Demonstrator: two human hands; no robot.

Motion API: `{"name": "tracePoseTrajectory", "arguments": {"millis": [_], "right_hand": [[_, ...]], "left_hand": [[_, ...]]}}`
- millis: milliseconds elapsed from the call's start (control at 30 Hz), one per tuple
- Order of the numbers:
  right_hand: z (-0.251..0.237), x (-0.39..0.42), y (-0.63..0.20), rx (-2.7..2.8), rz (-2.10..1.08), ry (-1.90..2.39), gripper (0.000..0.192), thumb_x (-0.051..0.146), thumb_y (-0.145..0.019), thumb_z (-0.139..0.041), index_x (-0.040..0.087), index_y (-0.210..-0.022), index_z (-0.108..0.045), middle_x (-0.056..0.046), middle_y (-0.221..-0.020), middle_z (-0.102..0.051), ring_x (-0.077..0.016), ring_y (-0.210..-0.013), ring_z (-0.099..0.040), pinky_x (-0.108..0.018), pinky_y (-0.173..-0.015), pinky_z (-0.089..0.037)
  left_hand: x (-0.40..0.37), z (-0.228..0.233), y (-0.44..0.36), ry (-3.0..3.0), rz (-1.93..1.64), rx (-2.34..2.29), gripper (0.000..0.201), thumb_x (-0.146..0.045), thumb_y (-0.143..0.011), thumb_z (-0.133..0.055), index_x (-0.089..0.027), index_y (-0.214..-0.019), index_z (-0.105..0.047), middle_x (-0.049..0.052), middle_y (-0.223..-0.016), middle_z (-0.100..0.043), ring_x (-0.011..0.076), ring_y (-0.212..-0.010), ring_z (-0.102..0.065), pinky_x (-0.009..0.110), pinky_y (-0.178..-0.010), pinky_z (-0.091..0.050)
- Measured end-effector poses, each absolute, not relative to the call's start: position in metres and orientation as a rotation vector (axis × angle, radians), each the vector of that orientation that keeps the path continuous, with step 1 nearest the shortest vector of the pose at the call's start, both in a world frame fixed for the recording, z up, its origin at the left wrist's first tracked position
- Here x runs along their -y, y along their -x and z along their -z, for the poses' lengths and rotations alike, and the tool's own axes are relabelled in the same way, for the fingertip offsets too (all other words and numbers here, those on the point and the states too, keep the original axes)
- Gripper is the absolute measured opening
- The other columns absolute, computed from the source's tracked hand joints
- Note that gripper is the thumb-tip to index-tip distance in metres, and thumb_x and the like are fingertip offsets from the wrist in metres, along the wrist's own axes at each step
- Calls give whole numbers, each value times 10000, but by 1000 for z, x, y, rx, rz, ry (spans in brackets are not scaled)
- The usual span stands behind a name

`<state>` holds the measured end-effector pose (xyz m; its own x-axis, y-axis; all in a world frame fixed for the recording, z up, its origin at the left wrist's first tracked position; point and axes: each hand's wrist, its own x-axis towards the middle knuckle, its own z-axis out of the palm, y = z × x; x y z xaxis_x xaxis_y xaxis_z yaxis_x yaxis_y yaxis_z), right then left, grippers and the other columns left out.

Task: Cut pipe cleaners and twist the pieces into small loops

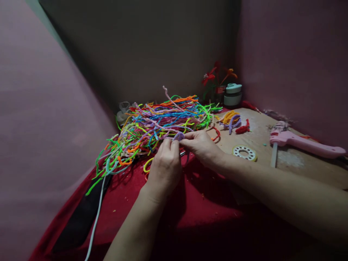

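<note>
Fingers of your left hand [165, 165] and right hand [201, 145] pinch the lilac pipe cleaner [178, 136] at frame centre; tugging could snag the tangled pile [160, 123].

Two forearms and two hands are in view, entering from the lower edge and lower right. Both forearms are bare from the frame edge to the wrist: no sleeves, cuffs or gloves. The left hand [165, 167] shows its back, knuckles rounded, with no ring visible on the exposed fingers and no watch or band at the wrist. The right hand [202, 145] likewise shows no ring, bracelet or strap. Fingernails cannot be assessed; lighting is dim and the fingertips are small. The right forearm appears broad near the lens.
</note>
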<state>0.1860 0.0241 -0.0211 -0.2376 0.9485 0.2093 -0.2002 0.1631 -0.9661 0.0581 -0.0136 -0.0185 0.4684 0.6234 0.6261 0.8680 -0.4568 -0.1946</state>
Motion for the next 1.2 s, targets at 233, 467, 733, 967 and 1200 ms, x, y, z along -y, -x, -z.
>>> {"name": "tracePoseTrajectory", "arguments": {"millis": [233,467,733,967,1200], "right_hand": [[22,-30,-188,1281,-1270,780,160,189,-631,-568,122,-681,-705,21,-574,-568,-92,-563,-441,-234,-570,-341],[16,-22,-186,1209,-1409,699,160,169,-611,-582,114,-687,-711,3,-587,-591,-77,-536,-441,-230,-549,-352],[16,-22,-185,1231,-1423,663,149,158,-617,-583,117,-687,-709,10,-584,-592,-77,-545,-457,-233,-575,-379],[10,-16,-185,1210,-1466,551,154,109,-597,-594,141,-709,-695,25,-640,-604,-72,-584,-483,-222,-600,-393],[19,-22,-186,1239,-1561,478,72,167,-622,-585,126,-600,-638,18,-543,-539,-76,-504,-437,-228,-512,-359]], "left_hand": [[10,10,-53,2322,1608,1573,210,-183,-757,-616,-183,-953,-540,38,-922,-553,135,-755,-578,287,-715,-508],[10,-2,-45,2537,2531,2365,296,-241,-589,-768,-124,-775,-570,-26,-572,-557,73,-415,-497,179,-340,-387],[19,3,-59,2460,2096,1961,162,-278,-714,-685,-173,-710,-562,-38,-535,-560,71,-418,-464,183,-394,-367],[19,18,-55,2247,1700,1542,60,-255,-804,-594,-205,-824,-568,-10,-748,-587,112,-659,-552,221,-642,-451],[12,10,-52,2361,1522,1152,43,-144,-783,-600,-184,-770,-590,37,-895,-583,137,-855,-563,241,-766,-463]]}}
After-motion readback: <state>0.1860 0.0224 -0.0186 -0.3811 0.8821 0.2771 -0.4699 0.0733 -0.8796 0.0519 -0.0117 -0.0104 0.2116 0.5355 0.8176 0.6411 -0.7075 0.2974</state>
